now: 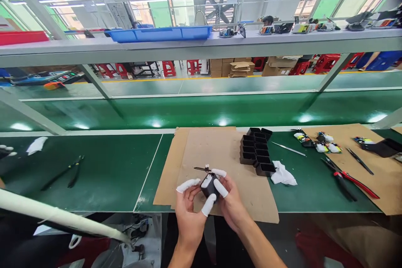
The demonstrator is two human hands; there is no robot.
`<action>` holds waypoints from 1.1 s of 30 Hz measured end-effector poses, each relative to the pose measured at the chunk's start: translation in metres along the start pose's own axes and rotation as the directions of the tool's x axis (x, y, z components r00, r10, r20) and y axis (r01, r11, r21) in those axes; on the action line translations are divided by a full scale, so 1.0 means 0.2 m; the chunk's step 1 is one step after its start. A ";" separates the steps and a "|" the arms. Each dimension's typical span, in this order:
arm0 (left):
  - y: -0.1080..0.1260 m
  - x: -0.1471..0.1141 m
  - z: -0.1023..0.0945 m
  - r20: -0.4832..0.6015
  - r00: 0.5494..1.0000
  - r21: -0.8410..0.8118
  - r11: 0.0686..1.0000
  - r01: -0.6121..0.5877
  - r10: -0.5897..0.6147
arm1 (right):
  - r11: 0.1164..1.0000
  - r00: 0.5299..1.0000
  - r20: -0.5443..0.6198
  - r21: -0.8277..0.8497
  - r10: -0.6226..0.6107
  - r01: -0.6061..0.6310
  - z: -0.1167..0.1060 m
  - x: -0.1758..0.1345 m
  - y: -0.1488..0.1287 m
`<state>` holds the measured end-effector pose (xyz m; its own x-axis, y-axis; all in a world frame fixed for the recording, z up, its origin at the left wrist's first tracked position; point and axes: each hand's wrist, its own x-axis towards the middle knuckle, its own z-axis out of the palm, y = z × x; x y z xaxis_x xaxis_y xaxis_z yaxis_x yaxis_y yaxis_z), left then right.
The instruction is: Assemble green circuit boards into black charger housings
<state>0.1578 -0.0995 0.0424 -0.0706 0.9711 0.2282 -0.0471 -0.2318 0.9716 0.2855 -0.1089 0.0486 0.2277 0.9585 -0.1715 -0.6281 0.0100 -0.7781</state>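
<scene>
Here, the left hand (pixel 190 217) and right hand (pixel 231 206) clamp a black case (pixel 207 191) (apparently wired) over cardboard (pixel 210 146)

The left hand (pixel 190 228) wears two matte white, tube-shaped finger covers (pixel 188 185), one on the thumb and one on another finger. The right hand (pixel 233 206) has a similar pair of snug white fingertip sheaths (pixel 219 172) (too small in view to tell their material). Each one is closed and rounded at the tip, lightly creased, and ends in a plain rim partway down the finger. Both forearms (pixel 256 234) are bare. Below the front edge of the green-topped table (pixel 106 176), plain black cloth (pixel 230 243) covers the legs.
</scene>
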 end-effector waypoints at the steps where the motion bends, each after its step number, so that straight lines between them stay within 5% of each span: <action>1: 0.00 -0.01 0.01 0.010 1.000 0.054 0.998 -0.020 0.020 | 0.996 0.998 -0.015 0.062 0.060 -0.059 0.01 -0.02 0.00; 7: -0.06 -0.04 0.06 0.148 0.987 0.149 0.988 0.048 -0.070 | 0.940 0.965 -0.019 0.234 0.260 -0.249 0.09 -0.07 0.06; 11: -0.12 -0.01 0.05 0.129 0.975 0.138 0.977 0.165 -0.183 | 0.988 0.984 -0.085 -0.010 0.154 -0.155 0.09 -0.02 0.16; 14: -0.09 0.13 0.01 0.195 0.960 0.220 0.963 0.157 -0.202 | 0.986 0.987 -0.141 -0.134 0.078 -0.097 0.04 0.06 0.20; 17: 0.02 0.37 -0.02 0.278 0.945 0.499 0.867 0.012 -0.174 | 0.993 0.986 -0.118 0.039 0.118 -0.114 -0.01 0.17 0.18; 19: 0.12 0.53 -0.01 0.414 0.900 0.624 0.763 -0.169 -0.140 | 0.973 0.988 -0.061 0.193 0.140 -0.126 -0.04 0.23 0.15; 22: 0.26 0.67 0.07 0.639 0.755 0.628 0.668 -0.399 -0.150 | 0.905 0.976 0.086 0.364 0.202 -0.219 -0.08 0.30 0.10; 27: 0.35 0.70 0.22 0.819 0.528 0.544 0.598 -0.589 -0.225 | 0.847 0.957 0.160 0.447 0.241 -0.288 -0.13 0.34 0.07; 29: 0.37 0.69 0.25 0.842 0.484 0.526 0.557 -0.643 -0.238 | 0.858 0.968 0.118 0.449 0.219 -0.249 -0.13 0.33 0.07; 33: 0.42 0.66 0.27 0.847 0.477 0.530 0.428 -0.732 -0.233 | 0.874 0.979 0.054 0.442 0.197 -0.200 -0.13 0.31 0.07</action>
<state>0.1981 0.0130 0.1586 0.8214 0.5667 -0.0652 0.5600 -0.7793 0.2814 0.3101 -0.0557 0.0118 0.0593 0.9556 -0.2887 -0.9238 -0.0571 -0.3787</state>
